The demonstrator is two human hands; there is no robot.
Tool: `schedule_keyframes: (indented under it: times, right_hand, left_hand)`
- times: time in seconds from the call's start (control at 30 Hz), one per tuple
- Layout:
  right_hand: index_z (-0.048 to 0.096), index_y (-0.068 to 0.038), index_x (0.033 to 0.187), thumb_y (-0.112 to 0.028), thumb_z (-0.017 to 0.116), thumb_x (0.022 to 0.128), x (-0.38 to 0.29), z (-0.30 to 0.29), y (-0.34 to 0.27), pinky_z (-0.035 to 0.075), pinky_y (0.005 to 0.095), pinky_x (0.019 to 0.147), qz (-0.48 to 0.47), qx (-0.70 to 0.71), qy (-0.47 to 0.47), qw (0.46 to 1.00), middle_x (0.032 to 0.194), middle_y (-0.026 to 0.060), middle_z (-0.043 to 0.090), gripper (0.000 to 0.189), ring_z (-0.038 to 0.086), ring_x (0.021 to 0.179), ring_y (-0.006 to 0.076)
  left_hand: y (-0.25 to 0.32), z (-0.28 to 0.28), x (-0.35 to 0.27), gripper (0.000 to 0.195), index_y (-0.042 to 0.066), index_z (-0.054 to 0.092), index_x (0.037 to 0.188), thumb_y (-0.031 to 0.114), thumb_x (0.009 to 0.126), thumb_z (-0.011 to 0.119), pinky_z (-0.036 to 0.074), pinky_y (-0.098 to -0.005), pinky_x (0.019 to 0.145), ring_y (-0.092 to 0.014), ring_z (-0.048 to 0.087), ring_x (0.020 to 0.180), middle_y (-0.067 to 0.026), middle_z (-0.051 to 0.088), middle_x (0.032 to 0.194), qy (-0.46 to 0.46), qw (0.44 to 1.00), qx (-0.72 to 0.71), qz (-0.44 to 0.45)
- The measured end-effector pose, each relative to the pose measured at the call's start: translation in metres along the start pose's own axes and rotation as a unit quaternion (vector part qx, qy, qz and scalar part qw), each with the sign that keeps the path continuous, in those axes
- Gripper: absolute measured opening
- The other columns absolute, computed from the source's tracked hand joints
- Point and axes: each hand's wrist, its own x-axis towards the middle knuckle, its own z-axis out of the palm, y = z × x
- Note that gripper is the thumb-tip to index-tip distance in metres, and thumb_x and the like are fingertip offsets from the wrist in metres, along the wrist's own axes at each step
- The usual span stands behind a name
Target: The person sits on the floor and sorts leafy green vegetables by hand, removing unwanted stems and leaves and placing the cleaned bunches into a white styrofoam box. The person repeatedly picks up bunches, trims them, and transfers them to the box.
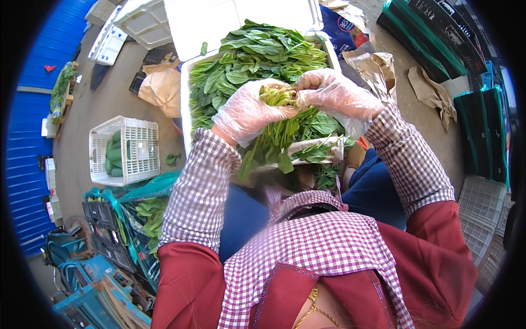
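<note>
My left hand (pixel 248 107), in a clear plastic glove, grips a bunch of leafy greens that look like spinach (pixel 276 95). The pale cut stem ends point up between my hands, and leaves hang below. My right hand (pixel 335 95), gloved the same way, closes its fingers at the right side of the stems; its fingertips are partly hidden. Under both hands stands a white foam box (pixel 185 103) filled with more bunches of greens (pixel 263 45), stems and leaves layered. A cardboard edge (pixel 335 150) with loose leaves on it lies close to my lap.
Left of the box are a white plastic crate (pixel 146 144) holding green gourd-like vegetables and crumpled brown paper (pixel 162 90). A net-covered crate of greens (pixel 150 214) stands by my left elbow. Black crates (pixel 481 135) line the right. The foam lid (pixel 201 24) lies beyond the box.
</note>
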Motion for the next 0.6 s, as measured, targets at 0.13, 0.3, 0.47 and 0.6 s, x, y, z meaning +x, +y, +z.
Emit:
schedule_keyframes:
  times: [0.13,0.3,0.47,0.6]
  right_hand:
    - [0.075,-0.006,0.108,-0.017,0.077,0.097,-0.007,-0.002,-0.011,0.042,0.0221,0.06,0.021,-0.024,0.006,0.999,0.086,-0.0042,0.069,0.016,0.055,0.071,0.0036]
    - [0.076,-0.007,0.099,-0.013,0.076,0.097,-0.017,-0.037,-0.027,0.045,0.0207,0.059,0.085,-0.075,0.031,0.993,0.08,-0.0034,0.068,0.006,0.059,0.07,0.0038]
    - [0.078,0.001,0.101,-0.009,0.075,0.086,-0.031,-0.112,0.005,0.056,0.0358,0.076,0.144,-0.417,0.022,0.897,0.088,0.0132,0.076,0.018,0.071,0.081,0.0229]
    - [0.079,-0.002,0.112,-0.022,0.077,0.084,-0.032,-0.104,-0.005,0.058,0.0388,0.081,0.293,-0.556,0.027,0.778,0.1,0.0218,0.077,0.034,0.074,0.087,0.0317]
  left_hand:
    - [-0.004,-0.004,0.006,0.038,0.0,0.072,0.121,0.012,0.087,0.086,0.056,-0.0279,0.089,-0.012,0.069,0.096,-0.0033,0.076,0.109,-0.01,0.999,-0.021,-0.037]
    - [-0.013,-0.019,0.006,0.042,0.001,0.068,0.13,0.011,0.092,0.082,0.056,-0.0289,0.092,-0.014,0.071,0.1,-0.0066,0.076,0.112,0.021,0.993,-0.091,-0.079]
    - [-0.022,-0.034,0.001,0.049,-0.001,0.062,0.137,0.009,0.093,0.079,0.058,-0.0314,0.089,-0.019,0.075,0.101,-0.0123,0.078,0.113,0.064,0.983,-0.147,-0.086]
    - [-0.03,-0.038,-0.002,0.049,-0.001,0.063,0.138,0.011,0.093,0.079,0.059,-0.0306,0.089,-0.018,0.075,0.099,-0.0121,0.078,0.112,0.066,0.978,-0.173,-0.096]
